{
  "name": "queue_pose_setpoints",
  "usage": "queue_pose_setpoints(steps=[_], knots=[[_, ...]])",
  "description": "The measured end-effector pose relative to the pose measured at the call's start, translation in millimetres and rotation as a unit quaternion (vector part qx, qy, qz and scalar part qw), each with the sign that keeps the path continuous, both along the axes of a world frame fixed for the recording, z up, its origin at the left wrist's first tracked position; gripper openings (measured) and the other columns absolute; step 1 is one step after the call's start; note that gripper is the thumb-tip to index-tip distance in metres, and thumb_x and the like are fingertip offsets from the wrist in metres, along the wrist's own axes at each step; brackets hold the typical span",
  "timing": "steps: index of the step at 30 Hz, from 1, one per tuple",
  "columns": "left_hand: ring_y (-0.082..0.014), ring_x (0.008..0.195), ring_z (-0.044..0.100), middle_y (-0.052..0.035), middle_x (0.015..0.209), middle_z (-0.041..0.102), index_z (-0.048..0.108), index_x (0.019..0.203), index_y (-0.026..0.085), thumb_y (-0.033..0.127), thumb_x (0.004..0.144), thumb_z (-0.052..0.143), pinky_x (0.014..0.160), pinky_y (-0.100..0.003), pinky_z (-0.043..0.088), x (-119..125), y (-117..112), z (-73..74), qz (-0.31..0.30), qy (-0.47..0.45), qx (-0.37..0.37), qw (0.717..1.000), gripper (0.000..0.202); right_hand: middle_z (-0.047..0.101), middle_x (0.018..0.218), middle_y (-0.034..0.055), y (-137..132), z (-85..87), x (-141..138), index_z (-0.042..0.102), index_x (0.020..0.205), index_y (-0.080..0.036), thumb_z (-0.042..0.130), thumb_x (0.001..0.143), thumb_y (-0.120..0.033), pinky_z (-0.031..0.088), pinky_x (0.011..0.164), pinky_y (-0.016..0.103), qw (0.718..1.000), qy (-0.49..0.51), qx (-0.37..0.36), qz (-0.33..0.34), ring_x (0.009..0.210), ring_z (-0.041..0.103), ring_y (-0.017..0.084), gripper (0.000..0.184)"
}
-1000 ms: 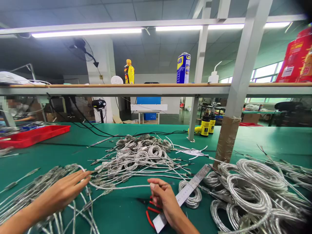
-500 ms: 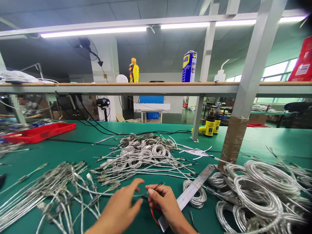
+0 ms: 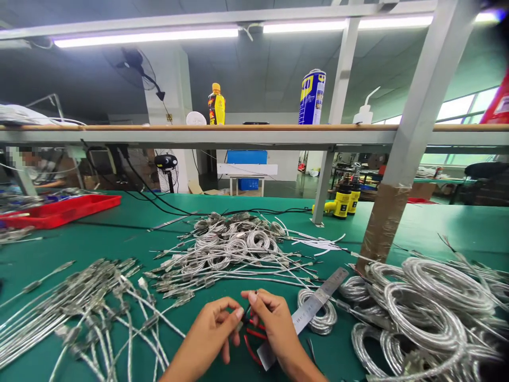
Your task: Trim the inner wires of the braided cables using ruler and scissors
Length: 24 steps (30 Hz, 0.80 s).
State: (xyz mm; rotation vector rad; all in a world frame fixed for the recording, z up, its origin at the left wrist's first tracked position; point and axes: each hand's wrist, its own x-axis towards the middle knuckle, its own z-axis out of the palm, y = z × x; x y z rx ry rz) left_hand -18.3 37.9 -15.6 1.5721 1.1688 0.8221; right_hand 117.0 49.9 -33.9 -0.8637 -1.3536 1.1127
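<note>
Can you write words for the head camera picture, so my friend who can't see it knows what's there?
A right hand pinches a thin wire, with a left hand close beside it, above red-handled pliers on a green workbench. Silver braided cables lie around them, beside a steel ruler.

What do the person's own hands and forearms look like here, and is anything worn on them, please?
The left hand and right hand are bare, without gloves, and no ring shows on the fingers. The left forearm and right forearm are also bare, with no sleeve in view.
</note>
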Motion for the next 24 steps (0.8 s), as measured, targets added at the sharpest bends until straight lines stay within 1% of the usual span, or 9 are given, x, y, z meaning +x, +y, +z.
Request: queue_pose_setpoints(steps=[3, 7, 8, 10, 12, 15, 17, 21, 24], knots=[[-0.0047, 0.026, 0.038, 0.0007, 0.048, 0.056, 0.057, 0.07, 0.012, 0.047, 0.072, 0.046, 0.029, -0.016, 0.021, -3, 3, 1.9, -0.046, -0.032, -0.044, 0.997, 0.036, 0.041, 0.054, -0.0027, -1, 6.8, 3, 0.062, 0.057, -0.013, 0.049, 0.076, -0.043, 0.031, 0.049, 0.021, 0.999, -0.029, 0.027, 0.038, 0.051, 0.04, 0.009, 0.038], [-0.0053, 0.035, 0.046, 0.0005, 0.056, 0.057, 0.065, 0.065, 0.012, 0.04, 0.067, 0.058, 0.037, -0.017, 0.026, -4, 3, 4.8, -0.039, -0.082, -0.018, 0.996, 0.028, 0.041, 0.055, -0.0026, -1, 8.3, 4, 0.059, 0.052, -0.014, 0.05, 0.075, -0.044, 0.033, 0.051, 0.021, 0.999, -0.013, 0.015, 0.048, 0.053, 0.043, 0.009, 0.039], [-0.0055, 0.037, 0.046, 0.0009, 0.057, 0.056, 0.065, 0.063, 0.012, 0.039, 0.066, 0.06, 0.039, -0.017, 0.028, -4, 2, 5.2, -0.032, -0.09, -0.008, 0.995, 0.027, 0.042, 0.055, -0.0029, -1, 7.0, 3, 0.061, 0.057, -0.014, 0.051, 0.074, -0.043, 0.033, 0.049, 0.021, 0.999, -0.003, 0.003, 0.054, 0.051, 0.042, 0.008, 0.036], [-0.0055, 0.041, 0.045, 0.001, 0.062, 0.053, 0.065, 0.061, 0.013, 0.037, 0.065, 0.06, 0.042, -0.018, 0.031, -4, 2, 6.1, -0.006, -0.105, 0.016, 0.994, 0.025, 0.045, 0.058, -0.0032, -1, 3.5, -1, 0.063, 0.075, -0.014, 0.057, 0.07, -0.042, 0.032, 0.047, 0.02, 0.996, 0.03, -0.026, 0.075, 0.048, 0.039, 0.007, 0.029], [-0.0052, 0.045, 0.042, 0.0009, 0.068, 0.05, 0.066, 0.064, 0.014, 0.036, 0.067, 0.059, 0.042, -0.018, 0.031, -4, 2, 7.3, 0.028, -0.121, 0.041, 0.991, 0.024, 0.05, 0.065, -0.0019, -2, 0.3, -5, 0.06, 0.088, -0.016, 0.063, 0.065, -0.039, 0.034, 0.05, 0.02, 0.991, 0.066, -0.052, 0.107, 0.051, 0.042, 0.007, 0.032], [-0.006, 0.051, 0.039, 0.0018, 0.068, 0.043, 0.066, 0.062, 0.014, 0.033, 0.065, 0.061, 0.041, -0.016, 0.03, -5, 1, 9.6, 0.068, -0.144, 0.059, 0.985, 0.02, 0.055, 0.069, 0.0001, -7, 0.3, -11, 0.063, 0.081, -0.016, 0.065, 0.064, -0.033, 0.037, 0.059, 0.022, 0.983, 0.072, -0.038, 0.163, 0.06, 0.047, 0.01, 0.025], [-0.0061, 0.052, 0.039, 0.0024, 0.066, 0.04, 0.065, 0.058, 0.014, 0.031, 0.064, 0.062, 0.041, -0.016, 0.029, -5, 0, 10.8, 0.073, -0.157, 0.054, 0.983, 0.019, 0.056, 0.064, 0.0, -12, 4.2, -15, 0.065, 0.073, -0.015, 0.063, 0.066, -0.034, 0.037, 0.059, 0.022, 0.981, 0.063, -0.017, 0.183, 0.06, 0.048, 0.011, 0.021], [-0.0025, 0.042, 0.035, 0.0035, 0.064, 0.042, 0.064, 0.056, 0.014, 0.033, 0.064, 0.062, 0.034, -0.015, 0.023, -6, -3, 10.7, 0.074, -0.179, 0.028, 0.981, 0.02, 0.058, 0.059, 0.0005, -18, 15.0, -19, 0.066, 0.07, -0.015, 0.058, 0.07, -0.04, 0.037, 0.055, 0.021, 0.982, 0.041, -0.016, 0.185, 0.057, 0.049, 0.012, 0.027], [-0.0018, 0.037, 0.032, 0.0036, 0.06, 0.047, 0.064, 0.056, 0.015, 0.036, 0.061, 0.064, 0.031, -0.014, 0.022, -6, -3, 10.3, 0.09, -0.196, 0.017, 0.976, 0.021, 0.058, 0.058, 0.0004, -19, 16.5, -20, 0.067, 0.068, -0.015, 0.059, 0.069, -0.038, 0.037, 0.054, 0.021, 0.98, 0.039, -0.022, 0.193, 0.055, 0.049, 0.011, 0.025]])
